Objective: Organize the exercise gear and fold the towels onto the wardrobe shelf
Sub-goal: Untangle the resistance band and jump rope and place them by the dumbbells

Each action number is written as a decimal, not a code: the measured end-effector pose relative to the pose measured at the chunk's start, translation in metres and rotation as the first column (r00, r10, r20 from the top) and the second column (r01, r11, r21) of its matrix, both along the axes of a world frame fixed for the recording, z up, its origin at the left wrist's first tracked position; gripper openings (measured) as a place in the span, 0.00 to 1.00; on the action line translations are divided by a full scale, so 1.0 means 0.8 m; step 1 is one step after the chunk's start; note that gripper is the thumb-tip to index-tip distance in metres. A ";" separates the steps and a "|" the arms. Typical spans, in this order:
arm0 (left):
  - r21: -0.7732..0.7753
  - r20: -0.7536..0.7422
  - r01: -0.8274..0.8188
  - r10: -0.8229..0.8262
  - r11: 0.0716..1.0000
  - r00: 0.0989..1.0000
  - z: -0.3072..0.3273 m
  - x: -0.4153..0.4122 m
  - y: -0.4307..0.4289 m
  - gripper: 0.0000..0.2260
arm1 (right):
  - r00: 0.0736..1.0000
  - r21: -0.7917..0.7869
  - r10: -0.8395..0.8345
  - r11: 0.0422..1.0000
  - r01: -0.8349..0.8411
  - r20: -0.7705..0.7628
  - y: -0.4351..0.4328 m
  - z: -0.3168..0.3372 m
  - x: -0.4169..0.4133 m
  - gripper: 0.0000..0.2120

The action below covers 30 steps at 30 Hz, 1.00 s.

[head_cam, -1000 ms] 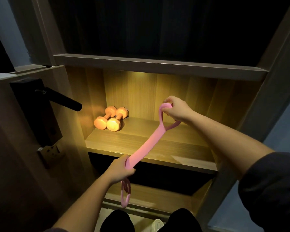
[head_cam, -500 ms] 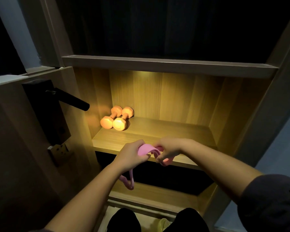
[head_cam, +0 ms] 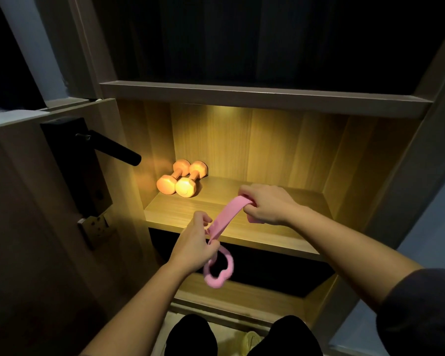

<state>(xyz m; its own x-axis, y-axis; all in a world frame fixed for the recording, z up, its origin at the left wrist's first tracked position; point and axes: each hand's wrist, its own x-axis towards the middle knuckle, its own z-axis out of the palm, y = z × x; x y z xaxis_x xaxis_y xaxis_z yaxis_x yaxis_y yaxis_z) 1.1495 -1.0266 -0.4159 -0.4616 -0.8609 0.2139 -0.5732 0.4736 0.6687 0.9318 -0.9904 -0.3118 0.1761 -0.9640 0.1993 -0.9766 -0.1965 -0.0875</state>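
The pink band [head_cam: 225, 217] is held over the shelf [head_cam: 267, 235] edge, pinched by the left hand [head_cam: 194, 242] and gripped by the right hand [head_cam: 265, 204]. If let slip, it could snap back (ouch).

- Lit wooden shelf [head_cam: 177, 211]: centre of the frame, inside the wardrobe recess, under warm light.
- Left dumbbell [head_cam: 166, 185] and right dumbbell [head_cam: 186, 187]: orange, lying directly on the lit wooden shelf at its rear left corner, close side by side, handles running front to back.
- Lower shelf [head_cam: 242, 289]: lower centre of the frame, mostly in shadow.
- Upper shelf edge [head_cam: 242, 95]: spans the frame above the recess.
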 end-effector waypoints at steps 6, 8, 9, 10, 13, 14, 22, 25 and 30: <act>-0.218 0.113 -0.073 0.100 0.973 0.989 0.003 -0.007 0.007 0.06 | 0.997 -0.015 -0.054 0.998 0.054 -0.058 -0.007 0.004 -0.004 0.04; -0.125 0.115 -0.092 0.106 0.988 0.988 -0.001 -0.002 0.006 0.06 | 0.995 -0.016 -0.065 0.998 0.064 -0.078 -0.007 0.007 -0.006 0.05; -0.080 0.112 -0.097 0.106 0.992 0.988 -0.004 -0.001 0.005 0.08 | 0.994 -0.016 -0.059 0.998 0.057 -0.095 -0.007 0.008 -0.006 0.05; -0.060 0.112 -0.095 0.101 0.994 0.989 -0.007 0.000 0.004 0.09 | 0.993 -0.019 -0.048 0.999 0.047 -0.107 -0.008 0.008 -0.006 0.05; 0.048 0.073 -0.054 0.051 0.997 0.996 -0.011 -0.002 0.003 0.09 | 0.994 -0.035 -0.019 0.999 0.016 -0.107 -0.009 0.009 -0.003 0.05; 0.080 0.052 -0.028 0.024 0.996 0.998 -0.013 -0.003 0.003 0.09 | 0.994 -0.037 -0.006 0.999 0.002 -0.109 -0.008 0.008 -0.003 0.05; 0.345 -0.100 0.138 -0.110 0.928 0.989 -0.020 -0.002 0.010 0.18 | 0.999 -0.046 -0.040 0.998 0.038 -0.027 -0.009 0.017 -0.008 0.07; 0.383 -0.144 0.178 -0.132 0.906 0.981 -0.024 -0.007 0.015 0.23 | 0.998 -0.059 -0.056 0.997 0.056 -0.006 -0.009 0.018 -0.008 0.04; 0.513 -0.236 0.179 -0.062 0.840 0.970 -0.031 -0.015 0.013 0.30 | 0.995 -0.049 -0.076 0.996 0.080 0.071 -0.007 0.019 -0.006 0.05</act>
